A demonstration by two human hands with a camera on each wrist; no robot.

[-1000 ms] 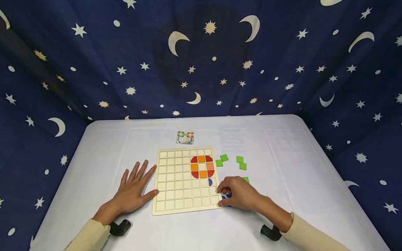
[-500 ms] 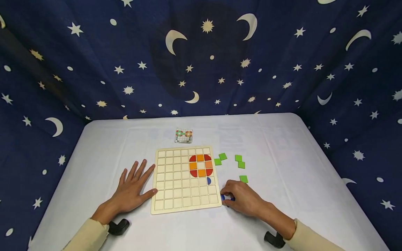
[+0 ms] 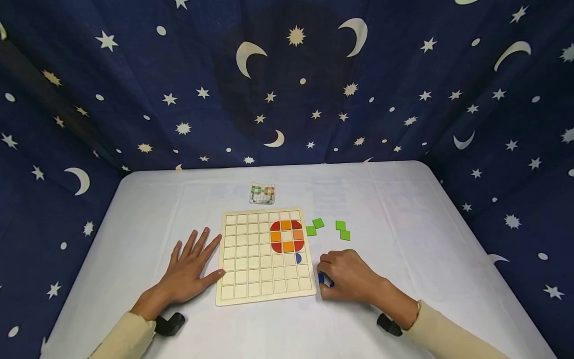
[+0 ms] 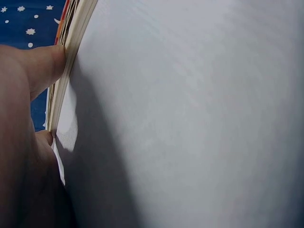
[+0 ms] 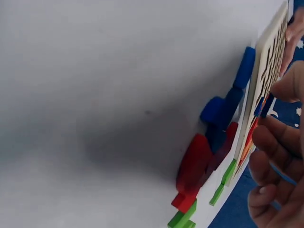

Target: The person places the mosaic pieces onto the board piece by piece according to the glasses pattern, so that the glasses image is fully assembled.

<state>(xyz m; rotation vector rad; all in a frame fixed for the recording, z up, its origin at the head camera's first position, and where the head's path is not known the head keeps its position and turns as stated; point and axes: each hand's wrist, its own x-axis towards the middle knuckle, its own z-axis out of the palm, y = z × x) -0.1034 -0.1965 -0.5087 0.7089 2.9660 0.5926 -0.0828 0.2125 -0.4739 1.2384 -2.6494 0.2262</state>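
A pale wooden grid board lies on the table. On its right side several red and orange tiles form a ring, with a blue half-round piece just below. My left hand lies flat with fingers spread, index fingertip and thumb against the board's left edge. Just off the board's right edge, my right hand pinches a small blue piece between thumb and index finger. Loose blue pieces and red pieces lie under that hand, mostly hidden from the head view.
Several green square tiles lie to the right of the board; one is nearly covered by the right hand. Behind the board sits a small pattern card. A dark blue curtain with moons and stars surrounds the white table.
My right hand has drawn slightly right from the board's edge, then risen a little with a blue piece pinched in its fingers. My left hand stays put; the head view shifted slightly.
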